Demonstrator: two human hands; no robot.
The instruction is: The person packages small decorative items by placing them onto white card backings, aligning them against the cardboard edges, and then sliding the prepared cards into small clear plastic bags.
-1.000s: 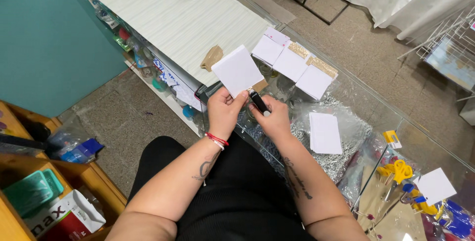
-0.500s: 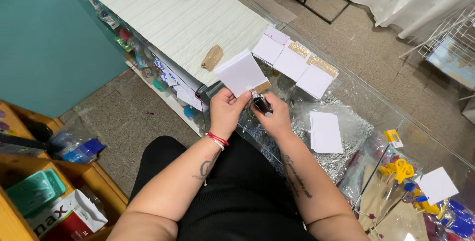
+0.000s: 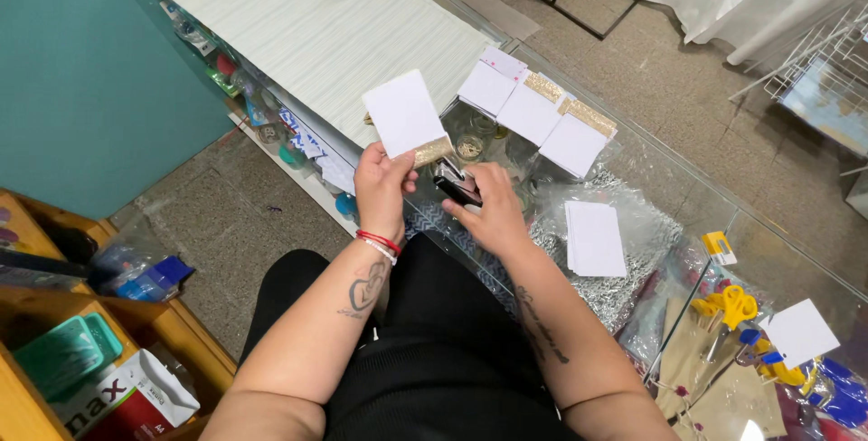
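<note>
Three finished gold-topped cards (image 3: pixel 541 108) lie on the glass counter (image 3: pixel 687 197), while the left hand (image 3: pixel 382 189) pinches another white card (image 3: pixel 403 115), the right hand (image 3: pixel 488 210) clamps a black stapler (image 3: pixel 457 189), and a blank stack (image 3: pixel 595 238) waits unstapled.

Three white cards (image 3: pixel 535 106) with gold tops lie in a row on my glass counter (image 3: pixel 687 188). A small stack of white cards (image 3: pixel 595 238) sits near them. Yellow scissors (image 3: pixel 729 303) are under the glass. A teal basket (image 3: pixel 65 354) sits on my wooden shelf (image 3: pixel 27 233).
</note>
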